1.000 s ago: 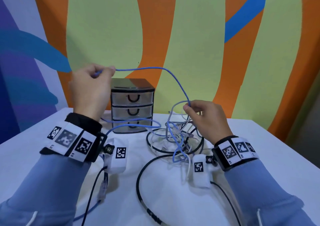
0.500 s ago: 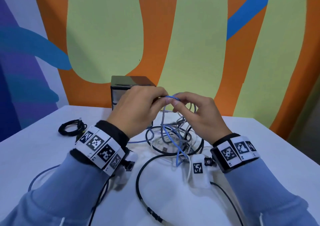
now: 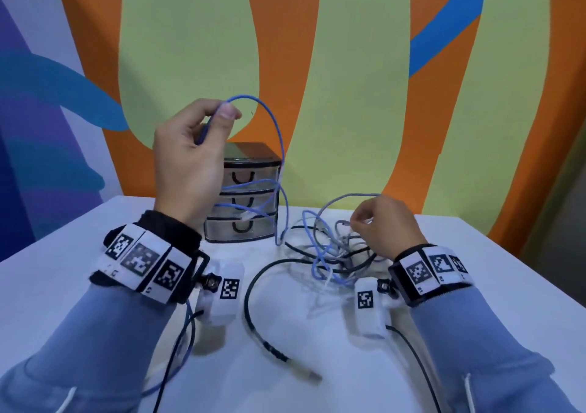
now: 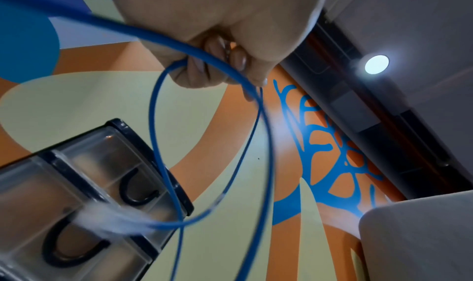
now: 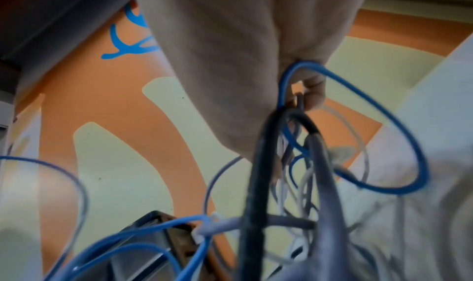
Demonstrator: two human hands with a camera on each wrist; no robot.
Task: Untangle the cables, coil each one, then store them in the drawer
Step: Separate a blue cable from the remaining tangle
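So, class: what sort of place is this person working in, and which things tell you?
Probably a staged indoor workspace, perhaps a lab or demo room, not a home. A plain white table stands against a bright painted mural wall, with only a small drawer unit and tangled cables on it.

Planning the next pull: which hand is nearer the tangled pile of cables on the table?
Right. The right hand is down in the tangle, pinching strands. The left hand is raised in front of the drawer unit, gripping the blue cable.
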